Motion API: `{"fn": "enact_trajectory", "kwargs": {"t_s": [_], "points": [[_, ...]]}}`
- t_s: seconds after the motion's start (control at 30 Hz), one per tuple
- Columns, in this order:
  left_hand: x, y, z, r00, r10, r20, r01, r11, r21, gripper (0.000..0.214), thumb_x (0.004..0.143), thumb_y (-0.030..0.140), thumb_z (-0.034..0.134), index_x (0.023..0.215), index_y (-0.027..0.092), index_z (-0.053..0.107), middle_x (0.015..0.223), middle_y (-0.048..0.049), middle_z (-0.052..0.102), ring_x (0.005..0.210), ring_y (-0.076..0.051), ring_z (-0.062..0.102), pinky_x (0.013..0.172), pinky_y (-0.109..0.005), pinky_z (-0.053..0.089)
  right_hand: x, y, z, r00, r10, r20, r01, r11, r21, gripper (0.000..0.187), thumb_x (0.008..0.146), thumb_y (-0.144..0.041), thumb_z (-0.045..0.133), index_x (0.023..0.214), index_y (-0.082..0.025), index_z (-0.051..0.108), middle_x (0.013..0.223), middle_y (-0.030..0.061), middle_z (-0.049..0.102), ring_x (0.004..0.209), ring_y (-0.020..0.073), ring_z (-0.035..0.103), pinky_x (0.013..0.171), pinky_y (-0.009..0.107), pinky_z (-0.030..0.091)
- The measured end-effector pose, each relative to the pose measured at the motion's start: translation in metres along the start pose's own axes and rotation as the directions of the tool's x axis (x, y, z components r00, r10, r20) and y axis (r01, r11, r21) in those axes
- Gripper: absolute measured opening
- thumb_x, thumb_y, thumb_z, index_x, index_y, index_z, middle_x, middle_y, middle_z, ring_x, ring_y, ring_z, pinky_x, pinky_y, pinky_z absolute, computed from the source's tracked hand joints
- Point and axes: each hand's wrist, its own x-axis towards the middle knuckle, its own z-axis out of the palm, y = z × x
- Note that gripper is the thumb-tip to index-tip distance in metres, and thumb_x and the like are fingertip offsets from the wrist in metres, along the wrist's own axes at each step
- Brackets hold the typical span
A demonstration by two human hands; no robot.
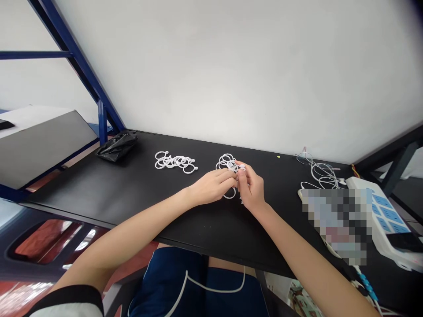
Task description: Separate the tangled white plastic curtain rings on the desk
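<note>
My left hand (214,185) and my right hand (253,187) meet over the middle of the black table (145,189). With fingers closed, both hold a small white ring with a round knob (242,167), partly covered by my fingertips. Just behind my hands lies a heap of similar thin white rings (225,159). One more white ring (229,193) shows below my left fingers. Farther left, a second group of white rings (175,162) lies overlapped in a row. How the rings at my fingers join is hidden.
A crumpled black plastic bag (118,146) sits at the table's left end. At the right are a pixelated phone-like object (337,224), a white power strip (373,207) and coiled white cable (322,174). A white wall (231,75) stands behind; another cord (214,289) crosses my lap.
</note>
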Motion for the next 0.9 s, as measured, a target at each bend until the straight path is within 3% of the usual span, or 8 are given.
{"fn": "enact_trajectory", "kwargs": {"t_s": [0.13,0.37,0.53,0.7,0.9], "points": [[0.001,0.002,0.0,0.998,0.023,-0.052,-0.025,0.999,-0.028,0.016,0.093,0.006,0.035,0.09,0.019,0.044,0.09,-0.0074,0.064,0.076,-0.016,0.058,0.07,-0.03,0.05,-0.001,-0.001,0.0,1.0,-0.013,-0.024,0.013,1.0,0.022,0.032,0.1,-0.038,0.038,0.11,-0.019,0.062,0.062,-0.0005,0.059,0.05,0.013,0.056,0.049,0.026,0.044],[0.0,0.002,-0.002,0.978,-0.058,-0.199,0.034,0.992,-0.119,0.008,0.094,0.016,0.042,0.102,0.019,0.042,0.092,-0.0085,0.064,0.085,-0.019,0.062,0.075,-0.034,0.051,-0.001,-0.005,0.0,0.989,-0.132,-0.062,0.13,0.991,-0.027,0.027,0.099,-0.03,0.043,0.103,-0.019,0.067,0.067,0.0022,0.063,0.057,0.0158,0.06,0.059,0.03,0.049],[-0.003,-0.003,-0.004,0.935,-0.146,-0.323,0.111,0.986,-0.123,0.021,0.093,0.038,0.049,0.1,0.019,0.043,0.088,-0.0073,0.063,0.083,-0.02,0.059,0.081,-0.039,0.046,-0.004,-0.012,0.001,0.963,-0.268,-0.012,0.266,0.96,-0.082,0.025,0.098,-0.025,0.044,0.104,-0.02,0.067,0.071,0.0034,0.065,0.063,0.0164,0.061,0.063,0.03,0.049],[-0.005,-0.004,-0.003,0.943,-0.25,-0.218,0.192,0.948,-0.254,0.042,0.094,0.058,0.039,0.102,0.017,0.047,0.095,-0.0104,0.063,0.089,-0.022,0.059,0.086,-0.04,0.044,-0.005,-0.013,0.002,0.952,-0.306,-0.014,0.304,0.95,-0.078,0.022,0.098,-0.021,0.044,0.099,-0.019,0.066,0.065,0.0005,0.06,0.059,0.0143,0.056,0.061,0.028,0.046],[-0.005,-0.001,-0.001,0.955,-0.277,-0.109,0.23,0.918,-0.323,0.046,0.095,0.056,0.037,0.113,0.014,0.048,0.101,-0.0128,0.063,0.093,-0.023,0.059,0.091,-0.041,0.044,-0.004,-0.012,0.003,0.943,-0.333,-0.026,0.331,0.941,-0.071,0.016,0.096,-0.017,0.047,0.091,-0.019,0.062,0.068,0.0003,0.059,0.06,0.0129,0.054,0.06,0.026,0.044]]}}
